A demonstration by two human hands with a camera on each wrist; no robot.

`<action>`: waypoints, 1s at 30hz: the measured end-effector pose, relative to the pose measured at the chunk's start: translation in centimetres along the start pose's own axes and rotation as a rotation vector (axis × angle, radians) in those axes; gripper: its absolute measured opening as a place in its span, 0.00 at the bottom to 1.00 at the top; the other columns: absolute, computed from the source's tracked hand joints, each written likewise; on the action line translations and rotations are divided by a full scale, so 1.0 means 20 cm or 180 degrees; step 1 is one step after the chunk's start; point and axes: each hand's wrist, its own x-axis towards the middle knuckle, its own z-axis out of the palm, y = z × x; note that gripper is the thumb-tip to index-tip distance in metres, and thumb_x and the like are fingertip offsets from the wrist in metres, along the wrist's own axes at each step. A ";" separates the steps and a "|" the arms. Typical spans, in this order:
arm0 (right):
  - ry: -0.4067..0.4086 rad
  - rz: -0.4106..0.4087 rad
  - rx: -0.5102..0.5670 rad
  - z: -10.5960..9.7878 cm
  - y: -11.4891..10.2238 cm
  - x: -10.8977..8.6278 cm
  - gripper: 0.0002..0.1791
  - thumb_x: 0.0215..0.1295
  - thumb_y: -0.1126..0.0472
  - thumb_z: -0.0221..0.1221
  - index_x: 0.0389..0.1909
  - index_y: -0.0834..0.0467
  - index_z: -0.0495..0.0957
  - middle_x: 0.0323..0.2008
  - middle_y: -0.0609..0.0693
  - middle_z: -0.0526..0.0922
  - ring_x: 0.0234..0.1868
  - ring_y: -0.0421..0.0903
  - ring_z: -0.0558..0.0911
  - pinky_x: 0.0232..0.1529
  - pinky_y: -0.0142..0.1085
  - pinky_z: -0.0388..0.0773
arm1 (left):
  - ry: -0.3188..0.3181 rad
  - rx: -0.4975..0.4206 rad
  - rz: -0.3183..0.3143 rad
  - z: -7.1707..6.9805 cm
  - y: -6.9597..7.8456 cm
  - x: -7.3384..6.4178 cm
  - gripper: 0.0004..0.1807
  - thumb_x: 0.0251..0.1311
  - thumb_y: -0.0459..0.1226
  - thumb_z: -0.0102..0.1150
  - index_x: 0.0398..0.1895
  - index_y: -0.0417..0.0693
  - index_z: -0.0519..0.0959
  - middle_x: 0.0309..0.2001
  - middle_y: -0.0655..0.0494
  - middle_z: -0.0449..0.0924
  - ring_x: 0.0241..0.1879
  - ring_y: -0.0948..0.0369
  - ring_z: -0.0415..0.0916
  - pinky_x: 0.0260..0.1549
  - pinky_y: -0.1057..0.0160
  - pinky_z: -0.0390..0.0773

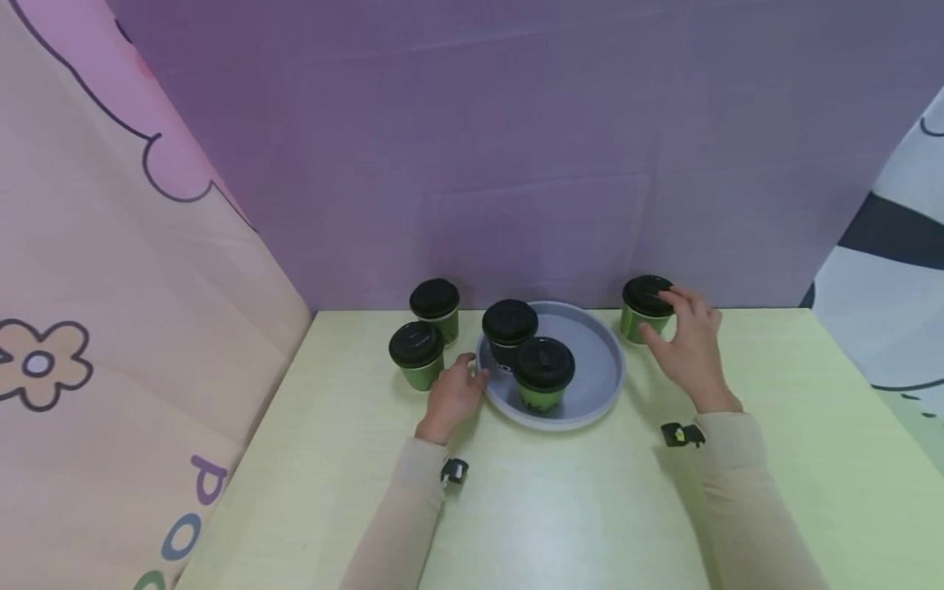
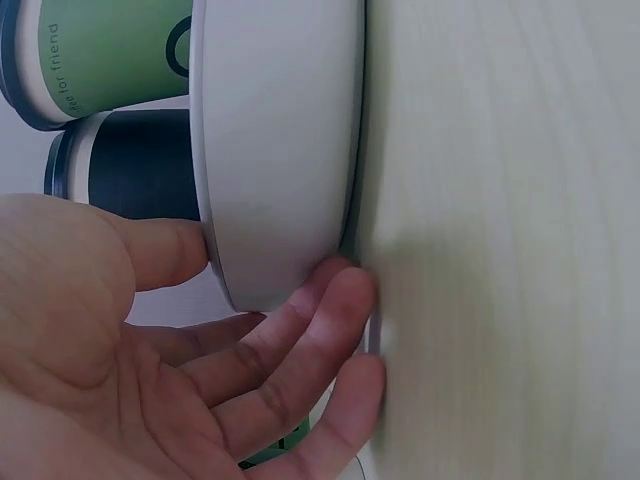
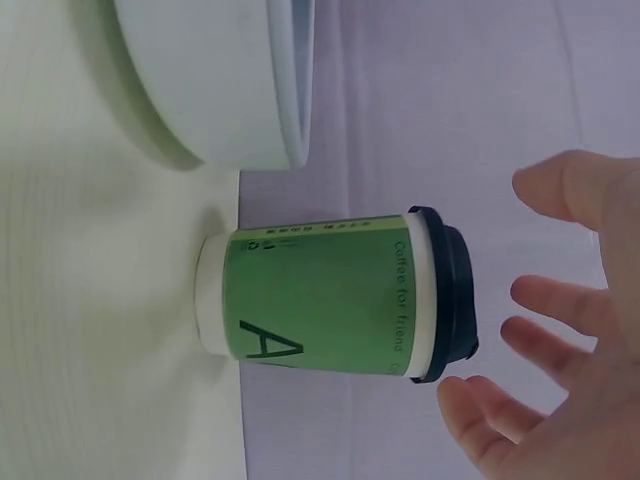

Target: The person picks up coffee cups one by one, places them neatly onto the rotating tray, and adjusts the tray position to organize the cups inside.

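At the left edge of a round grey tray point(image 1: 599, 352), my left hand point(image 1: 453, 399) grips the tray, its thumb point(image 2: 170, 255) on the rim and its fingers curled at the lower side. On the tray stand a green coffee cup point(image 1: 542, 397) and a dark coffee cup point(image 1: 509, 324), both with black lids. To the right of the tray, another green coffee cup point(image 3: 320, 295) with a black lid point(image 3: 445, 295) stands upright on the table. My right hand point(image 1: 689, 348) is spread around that lid; the right wrist view shows a gap between fingers and lid.
Two more green cups with black lids, a rear cup point(image 1: 435, 307) and a front cup point(image 1: 418, 352), stand left of the tray. A purple cloth point(image 1: 531, 164) hangs along the back edge of the pale table point(image 1: 560, 508). Printed cloths flank both sides.
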 end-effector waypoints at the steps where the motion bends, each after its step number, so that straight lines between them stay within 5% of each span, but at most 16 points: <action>1: -0.0041 -0.0018 -0.0012 0.00 0.01 0.00 0.35 0.66 0.59 0.64 0.71 0.68 0.66 0.74 0.68 0.61 0.65 0.73 0.58 0.58 0.69 0.63 | 0.0010 0.0007 0.0014 0.00 0.00 0.00 0.27 0.75 0.46 0.52 0.71 0.41 0.71 0.54 0.37 0.84 0.56 0.38 0.81 0.54 0.40 0.79; 8: -0.0368 -0.0008 -0.0127 0.01 0.05 0.01 0.40 0.68 0.56 0.62 0.76 0.67 0.60 0.78 0.66 0.55 0.68 0.78 0.55 0.58 0.75 0.60 | -0.0163 -0.0038 -0.0024 -0.03 0.02 -0.02 0.31 0.75 0.48 0.51 0.73 0.39 0.68 0.46 0.40 0.86 0.50 0.43 0.82 0.55 0.42 0.79; 12: -0.0396 -0.0021 -0.0174 0.01 0.06 0.00 0.40 0.69 0.56 0.62 0.76 0.67 0.59 0.78 0.67 0.55 0.67 0.78 0.56 0.58 0.73 0.61 | -0.0396 -0.0074 -0.0129 -0.05 0.04 -0.03 0.35 0.74 0.49 0.53 0.76 0.40 0.63 0.50 0.40 0.85 0.45 0.48 0.83 0.53 0.45 0.80; 18: -0.0380 -0.0084 -0.0250 0.02 0.07 0.00 0.39 0.68 0.57 0.62 0.75 0.67 0.60 0.77 0.67 0.56 0.65 0.78 0.58 0.56 0.73 0.63 | -0.0662 -0.0097 -0.0214 -0.05 0.04 -0.03 0.40 0.73 0.51 0.55 0.79 0.41 0.56 0.33 0.49 0.86 0.28 0.56 0.83 0.42 0.53 0.81; 30: -0.0364 0.0072 -0.0254 0.01 0.06 -0.01 0.43 0.69 0.55 0.61 0.78 0.66 0.54 0.71 0.73 0.57 0.65 0.76 0.58 0.53 0.74 0.67 | -0.0708 -0.0153 -0.0102 -0.04 0.03 -0.02 0.41 0.70 0.48 0.59 0.79 0.38 0.57 0.29 0.53 0.84 0.26 0.59 0.81 0.32 0.60 0.78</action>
